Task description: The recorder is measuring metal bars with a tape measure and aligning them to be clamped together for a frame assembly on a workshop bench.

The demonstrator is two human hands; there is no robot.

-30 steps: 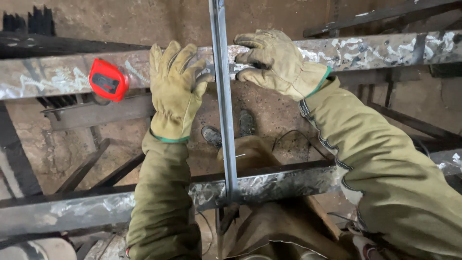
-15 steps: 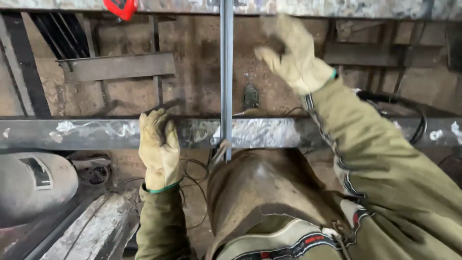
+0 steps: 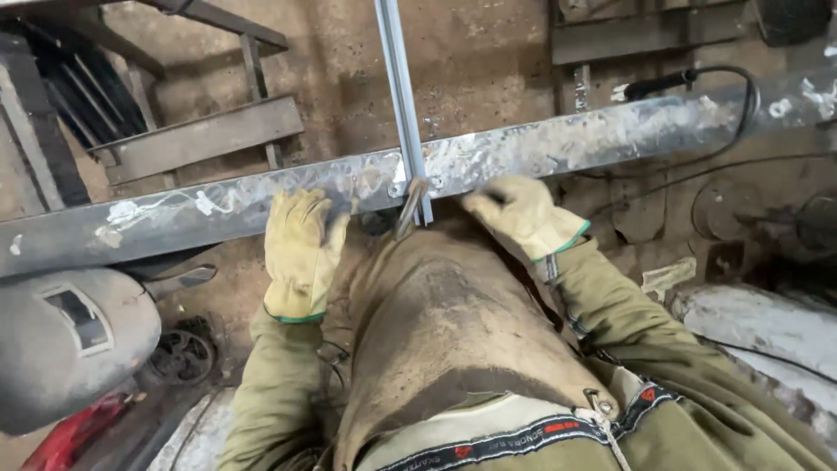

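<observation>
A long grey steel beam [image 3: 209,209], streaked with white marks, runs across in front of me. A thin upright metal bar [image 3: 399,96] crosses it, and a small bent metal piece [image 3: 410,208] hangs at the joint. My left hand [image 3: 301,249], in a yellow leather glove, lies flat with its fingertips against the beam's near edge, left of the bar. My right hand [image 3: 521,214], gloved the same, rests just under the beam, right of the bar's lower end, fingers bent toward it. Its grip is hidden by the glove.
A grey welding helmet [image 3: 74,349] lies at the lower left above something red [image 3: 70,432]. Dark steel frame pieces [image 3: 200,135] stand at the upper left. A black cable [image 3: 728,131] loops over the beam at right. My brown leather apron [image 3: 453,331] fills the middle.
The view has tilted further down. My right hand came down from the far beam to the near beam beside the bar. My left hand stays at the near beam.
</observation>
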